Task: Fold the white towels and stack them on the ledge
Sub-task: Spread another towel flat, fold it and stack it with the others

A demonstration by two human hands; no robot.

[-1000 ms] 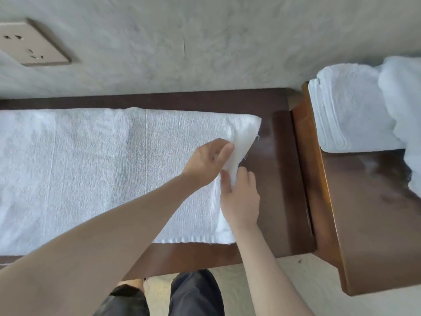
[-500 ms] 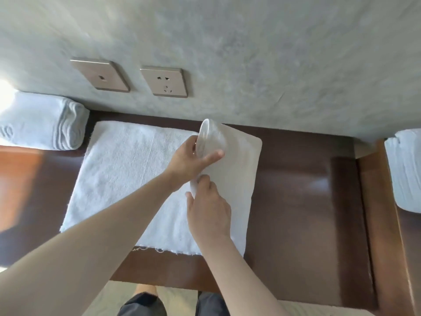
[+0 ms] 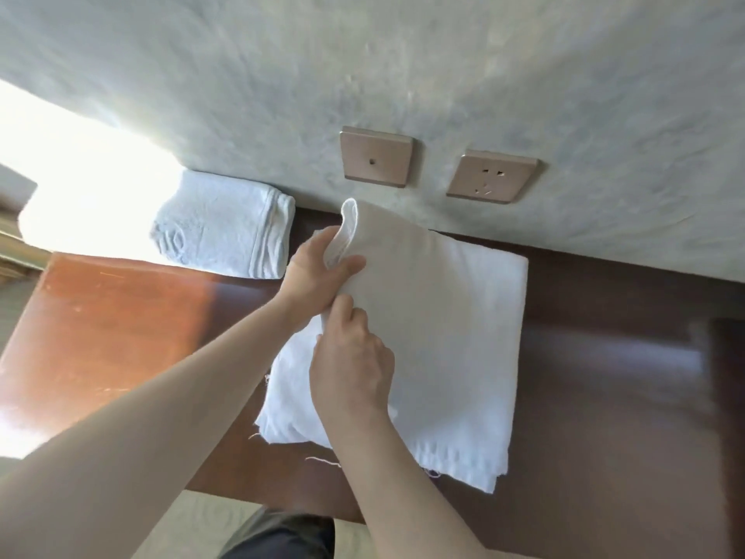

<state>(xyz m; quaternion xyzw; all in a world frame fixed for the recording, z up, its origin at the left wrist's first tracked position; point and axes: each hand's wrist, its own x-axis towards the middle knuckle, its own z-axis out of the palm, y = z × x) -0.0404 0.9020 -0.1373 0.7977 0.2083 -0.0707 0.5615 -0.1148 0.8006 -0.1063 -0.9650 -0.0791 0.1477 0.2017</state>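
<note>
Head view shows, nearest, the right hand point(image 3: 348, 367) pinching the near part of the raised edge of one white cotton towel point(image 3: 451, 336) on the dark wooden ledge point(image 3: 604, 397). Just beyond it, the left hand point(image 3: 318, 272) grips the far corner of the same edge. I judge this fold is half done. Farther left of both hands lies one folded white towel stack point(image 3: 225, 232), already placed. Beyond, on the grey wall, two beige plates point(image 3: 377, 161).
</note>
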